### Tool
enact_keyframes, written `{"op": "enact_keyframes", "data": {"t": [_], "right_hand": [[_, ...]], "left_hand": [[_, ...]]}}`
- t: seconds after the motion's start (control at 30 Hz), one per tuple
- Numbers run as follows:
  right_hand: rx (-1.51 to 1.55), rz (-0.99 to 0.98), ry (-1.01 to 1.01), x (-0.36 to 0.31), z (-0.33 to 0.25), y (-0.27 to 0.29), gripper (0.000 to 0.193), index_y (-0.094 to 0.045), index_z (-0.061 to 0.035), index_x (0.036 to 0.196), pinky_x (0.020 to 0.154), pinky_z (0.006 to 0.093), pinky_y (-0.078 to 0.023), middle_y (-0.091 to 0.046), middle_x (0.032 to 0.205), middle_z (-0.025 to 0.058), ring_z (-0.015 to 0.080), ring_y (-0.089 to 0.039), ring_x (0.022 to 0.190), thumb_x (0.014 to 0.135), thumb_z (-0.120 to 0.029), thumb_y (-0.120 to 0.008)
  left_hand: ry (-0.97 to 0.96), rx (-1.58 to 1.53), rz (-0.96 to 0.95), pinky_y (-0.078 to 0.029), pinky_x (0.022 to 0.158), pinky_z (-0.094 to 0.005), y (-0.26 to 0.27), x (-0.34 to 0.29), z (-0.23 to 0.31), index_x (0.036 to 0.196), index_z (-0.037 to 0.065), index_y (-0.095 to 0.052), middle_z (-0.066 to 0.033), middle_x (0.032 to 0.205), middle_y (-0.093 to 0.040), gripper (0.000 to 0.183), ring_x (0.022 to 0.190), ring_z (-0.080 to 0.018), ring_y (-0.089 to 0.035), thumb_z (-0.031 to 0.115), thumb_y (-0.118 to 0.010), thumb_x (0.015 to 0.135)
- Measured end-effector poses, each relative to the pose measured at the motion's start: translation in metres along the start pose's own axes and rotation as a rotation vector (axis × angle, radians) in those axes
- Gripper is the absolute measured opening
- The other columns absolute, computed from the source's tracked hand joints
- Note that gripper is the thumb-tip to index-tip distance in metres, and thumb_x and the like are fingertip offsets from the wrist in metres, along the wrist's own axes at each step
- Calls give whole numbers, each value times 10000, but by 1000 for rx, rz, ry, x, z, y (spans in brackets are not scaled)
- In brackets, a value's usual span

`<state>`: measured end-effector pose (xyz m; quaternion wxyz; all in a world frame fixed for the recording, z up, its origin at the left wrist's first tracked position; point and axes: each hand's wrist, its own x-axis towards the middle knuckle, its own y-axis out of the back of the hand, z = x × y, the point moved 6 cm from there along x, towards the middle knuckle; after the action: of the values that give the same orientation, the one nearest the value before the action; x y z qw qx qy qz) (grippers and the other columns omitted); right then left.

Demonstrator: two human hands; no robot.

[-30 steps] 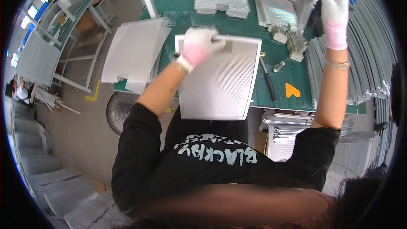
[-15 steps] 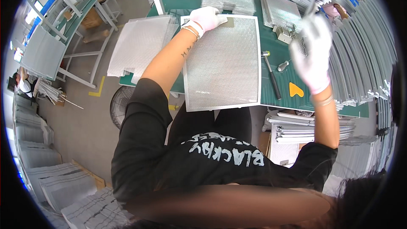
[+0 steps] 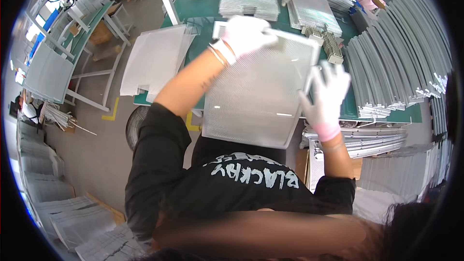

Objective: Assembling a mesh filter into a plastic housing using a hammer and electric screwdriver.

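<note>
A rectangular mesh panel in a thin light metal frame is tilted over the front edge of the green workbench, its near edge close to my body. My left hand, in a white glove, is closed on the panel's far edge. Beside the panel's right edge is my gloved right hand, fingers spread and holding nothing; whether it touches the frame I cannot tell. The hammer, screwdriver and yellow scraper seen earlier on the bench are hidden now.
Mesh sheets lie at the bench's left end, with stacks of mesh farther back. Small metal blocks sit right of the panel. Long frame strips are piled along the right. A floor fan stands at lower left.
The panel has tilted and shifted toward my body, with my left hand still on its far edge. My right hand has come down and left from the upper right to the panel's side.
</note>
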<state>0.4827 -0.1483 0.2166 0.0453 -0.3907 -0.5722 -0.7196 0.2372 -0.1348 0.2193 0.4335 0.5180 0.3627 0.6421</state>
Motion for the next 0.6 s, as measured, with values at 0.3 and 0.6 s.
{"op": "enact_keyframes", "data": {"t": [0.3,0.6], "right_hand": [[598,-240,-520,-133,63,47,526,-572,-20,1296,729,322,-539,-692,937,164,260,-685,765,782,0,-683],[1,355,-1601,-626,141,133,424,-560,59,1283,878,339,-486,-669,1108,158,220,-616,987,984,-242,-545]], "left_hand": [[-872,-124,663,-410,680,-385,48,-109,188,891,175,-615,-28,970,-626,240,864,-185,-597,337,-663,720],[476,507,-166,-332,1098,-494,-18,-273,-139,1380,8,-453,-218,1385,-492,802,1294,-407,-437,320,-774,715]]}}
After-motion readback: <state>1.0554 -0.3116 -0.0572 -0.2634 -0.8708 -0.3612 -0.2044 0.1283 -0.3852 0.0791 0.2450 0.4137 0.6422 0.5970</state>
